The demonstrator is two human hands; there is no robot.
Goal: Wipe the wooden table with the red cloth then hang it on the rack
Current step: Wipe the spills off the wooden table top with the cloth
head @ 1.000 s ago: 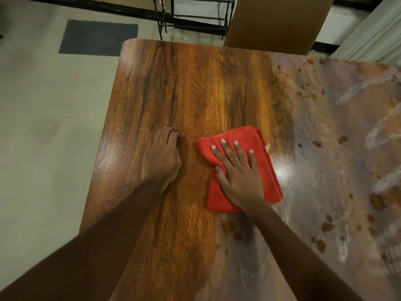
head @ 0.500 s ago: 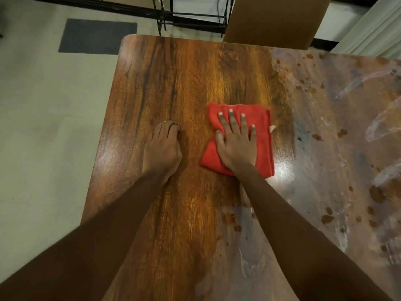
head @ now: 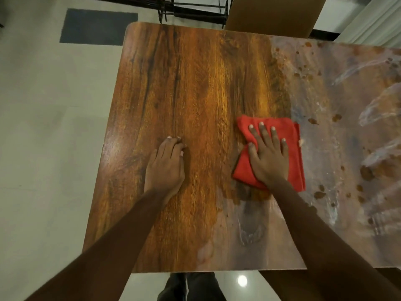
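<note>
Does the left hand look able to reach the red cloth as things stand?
Probably yes. The left hand rests on the wooden table beside the red cloth, with only bare wood between them. The right hand presses flat on the cloth, whose left edge is uncovered.

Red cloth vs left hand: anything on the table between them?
Nothing: in the head view only a bare strip of the brown wooden table separates the left hand from the folded red cloth.

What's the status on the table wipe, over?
Right hand flat on red cloth, pressing it to wooden table. Left hand rests on bare wood. Right of cloth, smears and spots. Nothing blocking.
</note>
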